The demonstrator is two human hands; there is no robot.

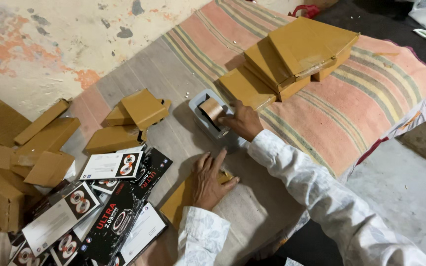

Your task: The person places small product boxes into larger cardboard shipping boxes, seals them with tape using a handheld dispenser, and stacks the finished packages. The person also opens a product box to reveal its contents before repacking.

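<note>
Left hand [209, 180] pressed flat, fingers spread, pinning a flat brown-paper-wrapped box [181, 199] to the striped cloth so it cannot slide. Right hand [243, 120] reaches to the grey tape dispenser with brown roll [210, 114], fingers curled at the tape end. Wrapped boxes [292, 54] stacked beyond, within reach.

The flat box [186, 197] under the left hand [208, 182] and the stacked boxes [292, 56] are matt brown cardboard wrapped smooth, while the tape dispenser [205, 116] at the right hand [242, 120] looks like smooth grey plastic carrying a roll of slightly shiny brown tape [212, 109]. The striped blanket [351, 108] is a coarse woven cloth in faded pink, grey and green, and the sleeves [316, 182] are thin printed white fabric. The printed cartons [109, 216] look like glossy black and white card, the loose cardboard pieces [45, 148] are dull and rough-edged, and the wall [40, 44] is flaking, patchy plaster.
</note>
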